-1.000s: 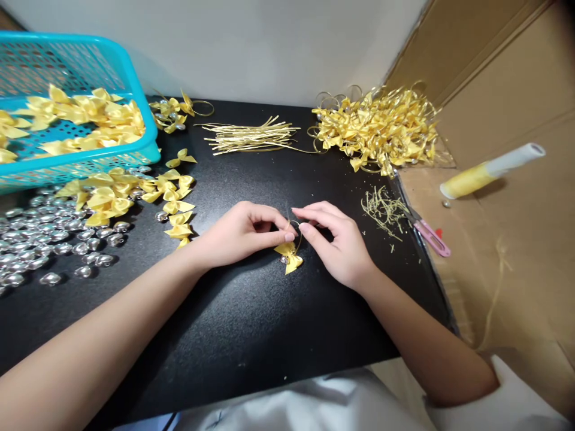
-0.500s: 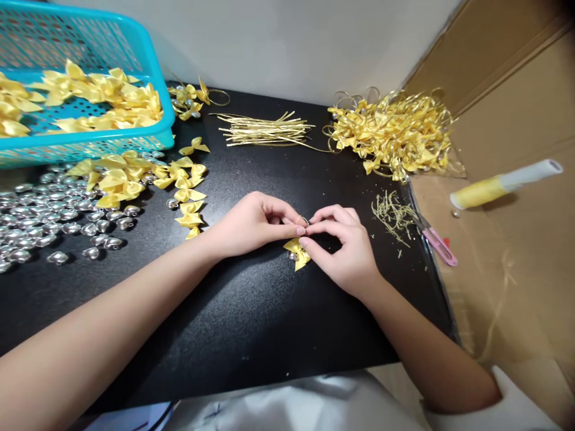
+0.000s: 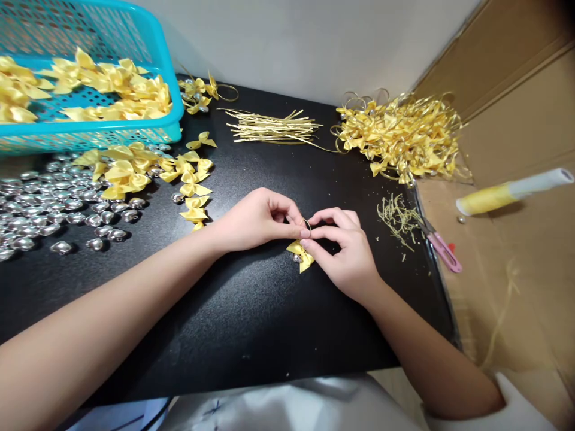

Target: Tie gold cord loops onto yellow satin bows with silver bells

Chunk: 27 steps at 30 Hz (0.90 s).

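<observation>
From where I stand, the left hand point(image 3: 251, 221) has thumb and forefinger pinched on a thin gold cord loop point(image 3: 307, 224), and the right hand point(image 3: 344, 251) brings its thumb and fingertips together at the loop's other side, seemingly gripping the cord too. Just below their fingertips, over the black tabletop point(image 3: 215, 335), sits the yellow ribbon bow point(image 3: 306, 258), a small silver bead point(image 3: 297, 258) at its left side.

I'd judge the step in hand to be fastening the cord's ends; the fingers hide any knot. The next move calls for a fine, steady pull, with the bow kept from twisting.

Left of the hands runs a column of loose bows point(image 3: 195, 202), then scattered silver beads point(image 3: 67, 209), with a turquoise basket point(image 3: 103, 127) of bows behind. Beyond the hands lies a bundle of gold cords point(image 3: 274, 127); to the right, a heap of looped bows point(image 3: 399, 134), cord clippings point(image 3: 398, 220) and pink-handled snips point(image 3: 444, 251).
</observation>
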Each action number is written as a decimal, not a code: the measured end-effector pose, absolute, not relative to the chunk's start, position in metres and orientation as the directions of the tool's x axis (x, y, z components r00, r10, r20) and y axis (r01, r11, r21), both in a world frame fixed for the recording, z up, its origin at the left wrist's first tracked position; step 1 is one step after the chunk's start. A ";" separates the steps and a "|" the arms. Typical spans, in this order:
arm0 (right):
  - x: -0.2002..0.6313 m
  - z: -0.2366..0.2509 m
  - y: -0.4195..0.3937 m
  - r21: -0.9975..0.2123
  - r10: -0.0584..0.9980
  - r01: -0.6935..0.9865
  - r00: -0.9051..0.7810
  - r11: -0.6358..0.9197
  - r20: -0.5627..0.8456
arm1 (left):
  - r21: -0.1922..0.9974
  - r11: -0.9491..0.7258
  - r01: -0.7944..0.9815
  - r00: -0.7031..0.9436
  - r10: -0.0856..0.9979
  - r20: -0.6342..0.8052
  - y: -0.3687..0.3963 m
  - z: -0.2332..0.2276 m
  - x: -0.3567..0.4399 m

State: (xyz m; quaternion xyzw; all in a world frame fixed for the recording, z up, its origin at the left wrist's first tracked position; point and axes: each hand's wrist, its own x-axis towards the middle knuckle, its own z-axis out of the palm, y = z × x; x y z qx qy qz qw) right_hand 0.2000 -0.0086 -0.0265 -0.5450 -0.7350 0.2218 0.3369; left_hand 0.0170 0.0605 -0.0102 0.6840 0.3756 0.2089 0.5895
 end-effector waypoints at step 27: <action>0.202 -0.021 -0.009 -0.645 0.926 0.664 -0.285 0.378 0.249 | 0.978 -0.008 0.209 0.640 0.757 -0.131 0.059 -0.010 0.016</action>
